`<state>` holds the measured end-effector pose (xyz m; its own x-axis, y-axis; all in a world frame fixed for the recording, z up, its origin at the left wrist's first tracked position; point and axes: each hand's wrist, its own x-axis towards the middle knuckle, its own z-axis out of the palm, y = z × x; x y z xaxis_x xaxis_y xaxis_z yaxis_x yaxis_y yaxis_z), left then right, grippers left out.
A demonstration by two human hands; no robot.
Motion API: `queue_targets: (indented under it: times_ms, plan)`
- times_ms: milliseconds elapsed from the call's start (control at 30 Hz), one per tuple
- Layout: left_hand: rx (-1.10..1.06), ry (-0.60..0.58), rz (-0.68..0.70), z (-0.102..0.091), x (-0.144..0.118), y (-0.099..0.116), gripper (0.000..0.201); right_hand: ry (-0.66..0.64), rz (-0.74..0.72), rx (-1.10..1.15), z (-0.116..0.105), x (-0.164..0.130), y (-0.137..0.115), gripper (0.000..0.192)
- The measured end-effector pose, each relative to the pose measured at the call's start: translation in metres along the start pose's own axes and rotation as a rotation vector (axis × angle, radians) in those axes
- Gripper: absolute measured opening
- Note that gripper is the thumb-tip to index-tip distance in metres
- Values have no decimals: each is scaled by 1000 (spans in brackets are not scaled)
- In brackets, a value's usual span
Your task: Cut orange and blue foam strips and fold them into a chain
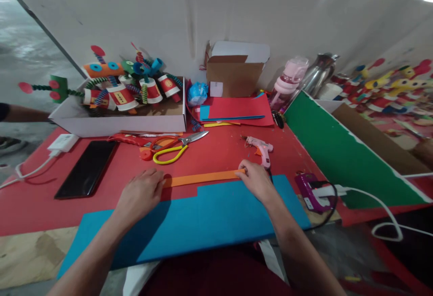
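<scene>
An orange paper strip (199,179) stretches sideways between my two hands, just beyond the edge of a blue sheet (189,224). My left hand (144,192) has its fingers closed on the strip's left end. The right end is pinched by my right hand (253,176), thumb and fingers together. Close beyond my right hand lies a pink glue gun (261,147), its nozzle pointing left. Scissors (177,146) with red and yellow handles rest beyond my left hand, blades partly apart. A roll of red tape (145,154) is beside their handles.
A white box (152,123) of paper-cup figures stands back left, near a black phone (86,169). Red paper (237,108), a cardboard box (235,77) and a pink bottle (287,84) are behind. A green panel (348,160) and purple power socket (313,192) bound the right.
</scene>
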<state>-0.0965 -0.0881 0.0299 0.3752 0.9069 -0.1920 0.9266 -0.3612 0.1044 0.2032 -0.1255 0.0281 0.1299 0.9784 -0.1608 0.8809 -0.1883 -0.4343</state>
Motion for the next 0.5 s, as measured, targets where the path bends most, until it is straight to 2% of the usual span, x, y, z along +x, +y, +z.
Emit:
queue_targets:
  times_ms: [267,400,500]
  plan:
    - [65,59,69,7,-3,-7,36,64,-41,-69,5,-2,2,8]
    - [198,74,235,0,-6,-3,63,75,-52,-154,4,-5,-4,8]
    - [264,54,328,-4,-8,0,72,74,-46,-186,3,-8,-8,9]
